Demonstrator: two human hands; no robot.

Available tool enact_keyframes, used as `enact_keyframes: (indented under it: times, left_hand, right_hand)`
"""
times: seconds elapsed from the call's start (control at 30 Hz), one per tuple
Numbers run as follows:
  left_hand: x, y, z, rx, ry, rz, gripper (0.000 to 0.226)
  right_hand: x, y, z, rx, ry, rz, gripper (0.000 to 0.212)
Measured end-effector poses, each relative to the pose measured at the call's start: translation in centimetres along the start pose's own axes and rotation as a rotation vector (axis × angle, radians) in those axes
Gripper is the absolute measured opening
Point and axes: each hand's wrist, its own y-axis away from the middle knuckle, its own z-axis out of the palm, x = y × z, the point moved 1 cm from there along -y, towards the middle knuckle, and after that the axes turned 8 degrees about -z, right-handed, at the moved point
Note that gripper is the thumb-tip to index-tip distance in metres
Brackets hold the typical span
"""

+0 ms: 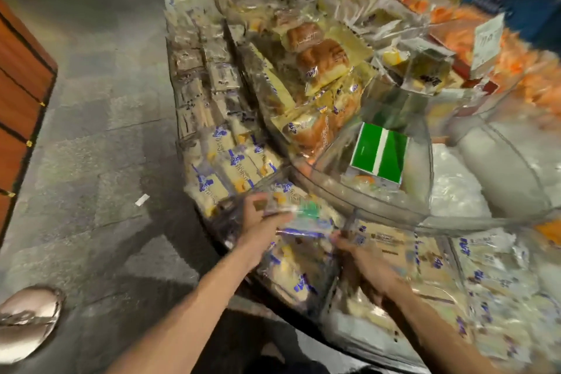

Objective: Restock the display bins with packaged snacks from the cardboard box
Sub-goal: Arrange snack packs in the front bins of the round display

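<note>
A: Nearest the lens?
B: My left arm (pixel 188 307), bare, rising from the bottom edge. My right arm (pixel 440 322) comes in from lower right. Both reach forward over the front bin (pixel 332 291).
A: Hands?
B: Left hand (pixel 261 222): thumb on top, fingers curled round the left end of a packet (pixel 303 217). Right hand (pixel 367 267): fingertips at the packet's right end, but it is blurred and I cannot tell whether they grip. The packet sits above the bin, between the two hands.
A: Surroundings?
B: Floor (pixel 106 100) on my left, with a paper scrap (pixel 142 200) on it. Shiny dome (pixel 27 322) lower left. A clear curved tub (pixel 364 202) stands just behind the hands.
A: Contents?
B: Bin: pale snacks (pixel 291 279) with blue print. Tub: green box (pixel 379 155). Further back: wrapped loaves (pixel 321 58).
</note>
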Motion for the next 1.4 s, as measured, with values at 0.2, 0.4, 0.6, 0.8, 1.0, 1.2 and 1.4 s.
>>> enact_keyframes:
  times: [0.2,0.4,0.6,0.8,1.0,1.2,1.4]
  left_hand:
    - [3.9,-9.4,0.6,-0.046,-0.503,0.19,0.038]
    - [3.3,-10.7,2.1,0.203,-1.358,0.63,0.042]
    - [2.6,-11.5,1.9,0.292,-1.67,0.763,0.048]
    - [4.0,-3.9,6.3,-0.388,-0.924,0.305,0.037]
    - [2.7,3.3,9.7,-0.736,-1.071,0.174,0.048]
    - [1.0,3.7,11.8,-0.877,-0.964,0.066,0.035]
    - [-1.8,5.5,16.3,-0.945,-0.837,0.011,0.026]
  right_hand:
    - [-2.9,-0.4,-0.4,0.066,-0.462,0.175,0.021]
    - [-2.8,-0.1,-0.8,-0.042,-0.855,0.248,0.031]
    - [-2.4,0.4,-0.9,-0.052,-0.971,0.206,0.04]
    - [-1.4,1.3,-0.5,0.029,-0.628,0.196,0.094]
    - [-2.1,2.8,-0.3,0.021,-0.195,-0.089,0.098]
    - [-0.7,5.7,-4.2,0.111,-0.128,-0.097,0.078]
    - [2.2,9.6,-12.8,0.242,0.144,-0.082,0.049]
